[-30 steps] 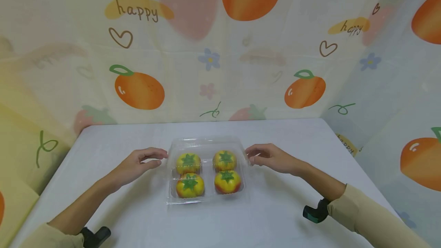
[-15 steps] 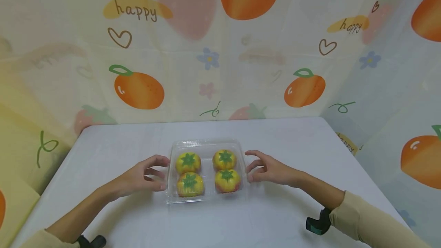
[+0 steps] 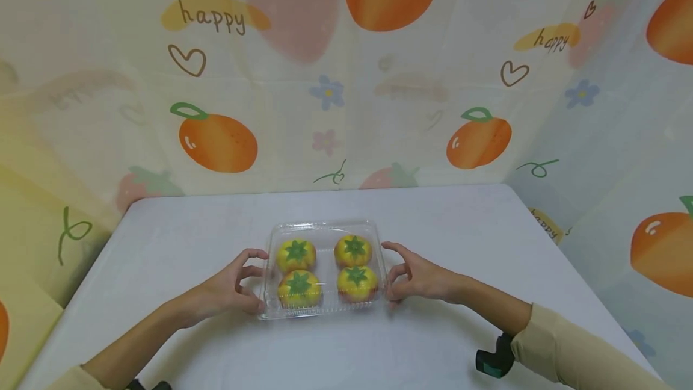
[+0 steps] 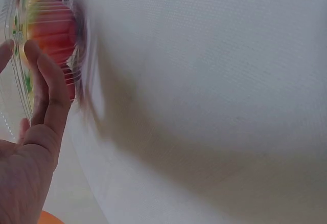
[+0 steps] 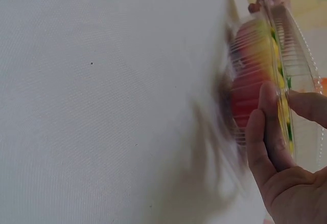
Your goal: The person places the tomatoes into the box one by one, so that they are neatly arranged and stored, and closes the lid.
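A clear plastic clamshell box [image 3: 328,275] is at the middle of the white table in the head view. Inside are several yellow-and-red round fruits [image 3: 357,282], each with a green star-shaped leaf top. At the box's left side, my left hand [image 3: 230,290] has its fingers bent and grips the edge. My right hand [image 3: 428,275] does the same at the right side. In the right wrist view, the box rim [image 5: 281,75] runs between the thumb and the fingers [image 5: 270,132]. The left wrist view shows fingers [image 4: 53,81] against the ribbed box wall.
A white tabletop [image 3: 325,354] surrounds the box on all sides. Behind it and along both sides hangs a fruit-print curtain [image 3: 292,137]. A dark wrist camera [image 3: 495,357] sits at the right sleeve.
Both hands have shifted toward the near part of the box's sides, and their fingers have spread and closed on its edges. The box has barely moved.
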Tool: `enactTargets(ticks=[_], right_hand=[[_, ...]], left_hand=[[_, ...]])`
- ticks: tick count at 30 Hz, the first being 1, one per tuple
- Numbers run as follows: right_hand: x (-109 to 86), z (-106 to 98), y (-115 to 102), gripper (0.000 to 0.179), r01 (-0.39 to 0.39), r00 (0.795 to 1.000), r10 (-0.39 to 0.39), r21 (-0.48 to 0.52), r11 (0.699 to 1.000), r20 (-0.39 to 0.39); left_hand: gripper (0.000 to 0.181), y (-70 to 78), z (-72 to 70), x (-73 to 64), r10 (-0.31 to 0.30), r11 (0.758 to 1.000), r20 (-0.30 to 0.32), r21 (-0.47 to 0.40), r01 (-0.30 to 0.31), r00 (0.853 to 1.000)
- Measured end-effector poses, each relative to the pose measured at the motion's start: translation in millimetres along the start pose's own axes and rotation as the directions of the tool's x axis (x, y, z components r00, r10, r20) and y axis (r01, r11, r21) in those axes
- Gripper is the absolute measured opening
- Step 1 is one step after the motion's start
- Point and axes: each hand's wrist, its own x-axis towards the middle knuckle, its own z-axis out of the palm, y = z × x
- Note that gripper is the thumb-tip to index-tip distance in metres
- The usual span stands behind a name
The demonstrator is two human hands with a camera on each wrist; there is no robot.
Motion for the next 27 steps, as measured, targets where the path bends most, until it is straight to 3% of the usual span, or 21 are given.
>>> enactTargets(ticks=[9,27], right_hand=[[2.2,-0.6,2.4,0.097,0.017,1.000,-0.017,0.030,0.999,0.017],[1.7,3.7,-0.9,0.098,0.013,1.000,-0.015,0.065,0.998,0.020]], left_hand=[[0.085,-1.4,-0.3,2.1,-0.006,0.998,0.020,-0.061,0.008,1.000],[0.087,-1.4,3.5,1.5,-0.008,0.998,0.031,-0.062,0.010,0.999]])
